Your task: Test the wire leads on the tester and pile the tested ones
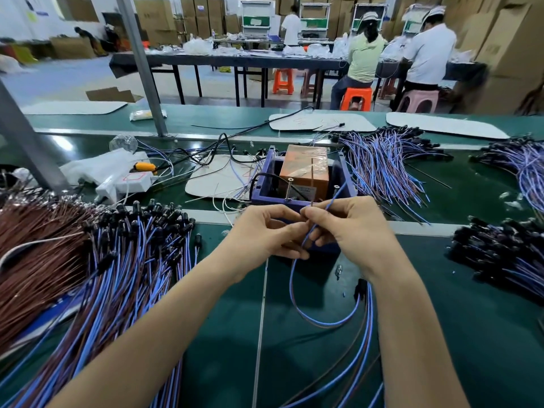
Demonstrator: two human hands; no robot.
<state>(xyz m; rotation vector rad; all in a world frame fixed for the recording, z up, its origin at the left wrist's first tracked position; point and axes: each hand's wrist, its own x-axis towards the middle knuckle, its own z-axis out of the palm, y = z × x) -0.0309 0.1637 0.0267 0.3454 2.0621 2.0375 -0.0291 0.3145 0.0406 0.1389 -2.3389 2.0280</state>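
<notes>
While both hands work at the near edge of the tester [303, 178], the head view, the only one supplied, puts the step in hand at presenting one wire lead [294, 290] to the contacts. The left hand [265, 234] and right hand [350, 228] meet fingertip to fingertip. Each grip is narrow and pinched on the lead's upper end.

Recommended practice, as a judgement: spread the two conductors so that each touches its own upright screw contact [290, 187] without bridging, and hold steady until a reading is had. The blue strand rises toward the right-hand screw; contact cannot be confirmed.

Condition of the lead: a blue and brown pair, thin and limp. It hangs from the grips in a loop over the green tabletop [471, 334], and a black end piece lies just beside the right wrist.

A large pile of like leads [132, 260] lies to the left and another bundle [382, 166] beyond the tester on the right. Which is the tested pile cannot be told.
</notes>
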